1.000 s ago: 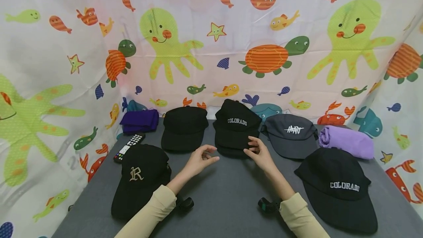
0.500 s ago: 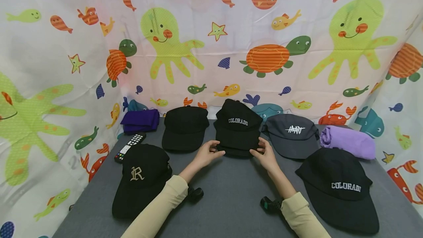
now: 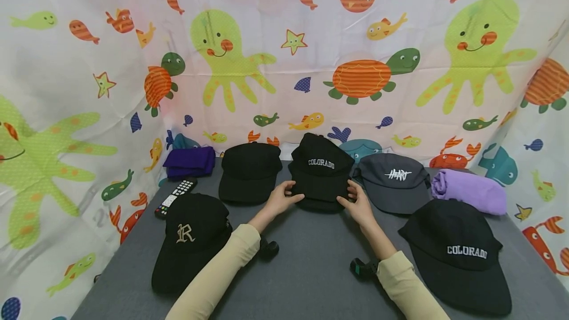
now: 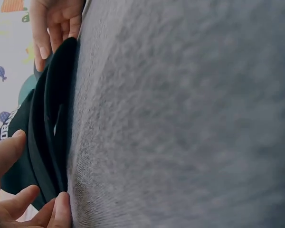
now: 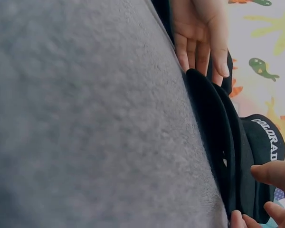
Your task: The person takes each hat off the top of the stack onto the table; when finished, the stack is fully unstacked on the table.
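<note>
The left hand (image 3: 281,198) and right hand (image 3: 357,206) flank stacked black fabric caps (image 3: 321,178), the top one lettered COLORADO in white, at the grey tabletop (image 3: 311,265)'s far middle. Both hands' digits are apart; any contact is hard to tell.

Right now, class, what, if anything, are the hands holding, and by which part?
It cannot be told: the left hand and right hand flank the brims of the stacked black caps, but no firm grip shows.
</note>
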The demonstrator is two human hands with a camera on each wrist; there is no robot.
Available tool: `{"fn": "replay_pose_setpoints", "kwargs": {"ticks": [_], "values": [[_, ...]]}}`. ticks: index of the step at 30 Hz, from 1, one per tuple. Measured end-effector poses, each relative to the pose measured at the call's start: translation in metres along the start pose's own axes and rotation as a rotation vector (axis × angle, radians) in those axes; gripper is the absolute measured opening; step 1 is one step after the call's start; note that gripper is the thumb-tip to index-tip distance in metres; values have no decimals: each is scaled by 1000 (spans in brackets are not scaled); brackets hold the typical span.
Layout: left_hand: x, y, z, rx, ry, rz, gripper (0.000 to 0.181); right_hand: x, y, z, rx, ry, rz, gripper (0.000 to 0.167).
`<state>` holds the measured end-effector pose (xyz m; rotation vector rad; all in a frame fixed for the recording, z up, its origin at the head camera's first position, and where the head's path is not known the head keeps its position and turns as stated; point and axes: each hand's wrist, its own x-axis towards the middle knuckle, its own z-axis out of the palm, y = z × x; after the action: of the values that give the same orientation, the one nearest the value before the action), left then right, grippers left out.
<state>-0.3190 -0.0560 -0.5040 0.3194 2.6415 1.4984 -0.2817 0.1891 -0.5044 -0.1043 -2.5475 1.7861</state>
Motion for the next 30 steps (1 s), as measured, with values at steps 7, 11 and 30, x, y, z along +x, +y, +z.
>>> {"fn": "replay_pose_setpoints", "kwargs": {"ticks": [7,11,30], "values": [[13,1,3,-4,20,10,60,10,2,1,9,24,-5,69],[22,1,3,-25,21,8,62,15,1,1,0,52,-6,69],[44,3,6,-212,145,-101,52,26,-4,-2,185,96,67,74]]}}
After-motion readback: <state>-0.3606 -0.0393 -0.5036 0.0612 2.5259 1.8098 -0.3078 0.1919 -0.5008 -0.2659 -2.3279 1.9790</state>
